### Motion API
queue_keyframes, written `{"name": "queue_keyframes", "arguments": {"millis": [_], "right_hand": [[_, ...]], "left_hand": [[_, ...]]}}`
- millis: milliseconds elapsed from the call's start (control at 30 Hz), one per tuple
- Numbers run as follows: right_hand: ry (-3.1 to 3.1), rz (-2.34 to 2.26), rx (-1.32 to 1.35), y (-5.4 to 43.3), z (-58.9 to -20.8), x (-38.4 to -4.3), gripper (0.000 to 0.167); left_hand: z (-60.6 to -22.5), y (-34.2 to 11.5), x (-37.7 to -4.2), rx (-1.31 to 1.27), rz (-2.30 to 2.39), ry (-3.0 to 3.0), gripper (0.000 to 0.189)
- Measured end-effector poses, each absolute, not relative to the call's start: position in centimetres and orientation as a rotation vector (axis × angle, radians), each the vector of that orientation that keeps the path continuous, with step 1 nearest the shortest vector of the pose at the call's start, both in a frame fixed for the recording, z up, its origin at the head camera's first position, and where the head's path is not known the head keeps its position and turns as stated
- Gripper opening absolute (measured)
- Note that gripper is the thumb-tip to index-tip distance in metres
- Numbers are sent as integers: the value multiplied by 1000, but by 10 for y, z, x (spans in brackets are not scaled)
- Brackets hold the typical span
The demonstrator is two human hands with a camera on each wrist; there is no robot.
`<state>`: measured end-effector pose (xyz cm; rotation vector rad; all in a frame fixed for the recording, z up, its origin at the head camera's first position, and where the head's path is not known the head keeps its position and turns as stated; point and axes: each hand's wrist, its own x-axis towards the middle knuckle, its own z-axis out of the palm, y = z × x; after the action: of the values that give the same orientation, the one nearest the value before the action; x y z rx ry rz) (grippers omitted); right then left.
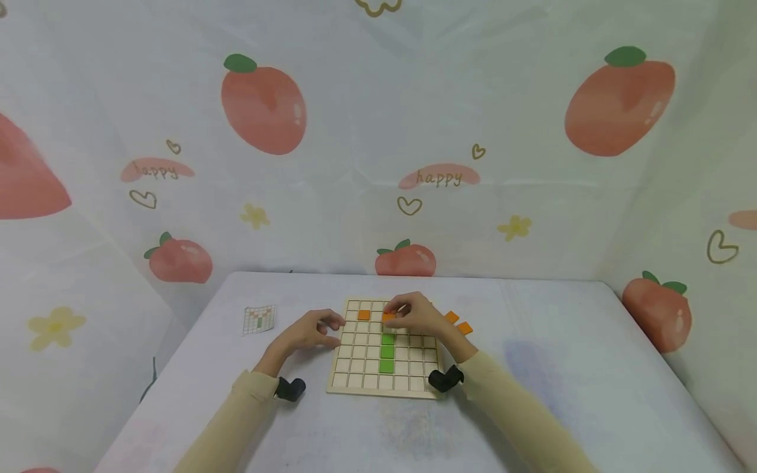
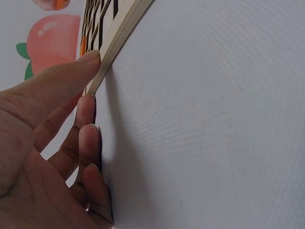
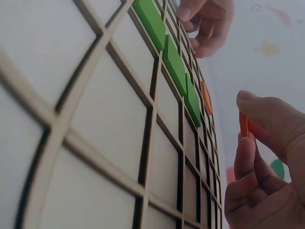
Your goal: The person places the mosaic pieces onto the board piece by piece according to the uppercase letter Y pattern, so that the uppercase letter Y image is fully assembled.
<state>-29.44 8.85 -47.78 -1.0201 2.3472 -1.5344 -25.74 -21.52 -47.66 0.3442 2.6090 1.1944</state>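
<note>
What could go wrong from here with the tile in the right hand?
1. The right hand pinches a thin orange tile; it could slip or land askew on a divider of the grid board.
2. Loose orange tiles lie close to the right wrist; a sweep back might scatter them.
3. The left hand is right at the board's left edge; a push could shift it.

text: "happy" x2, brownish handwritten script | on: left pink brush-stroke patch (image 1: 158, 170), right pink brush-stroke patch (image 1: 439, 176), both printed on white fruit-patterned fabric backdrop (image 1: 349, 217) | right wrist view: pink print (image 3: 280, 14) too blurred to read
</note>
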Motion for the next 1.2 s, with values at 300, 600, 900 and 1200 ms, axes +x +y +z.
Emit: {"name": "queue_keyframes", "arguments": {"millis": [300,600,900,1200], "right_hand": [[2368,-1492,-1006,71,-483,-297,22],[2407,-1427,-944,58,-478,-294,21],[2452,-1383,-862,53,-478,-291,18],[2494,-1335,-814,49,-478,-292,17]], "left_hand": [[-475,-216,-254,364,1205,2591,42],[-477,-217,-255,412,1226,2577,41],[-477,-217,-256,408,1228,2576,41],[-475,-217,-256,408,1221,2576,42]]}}
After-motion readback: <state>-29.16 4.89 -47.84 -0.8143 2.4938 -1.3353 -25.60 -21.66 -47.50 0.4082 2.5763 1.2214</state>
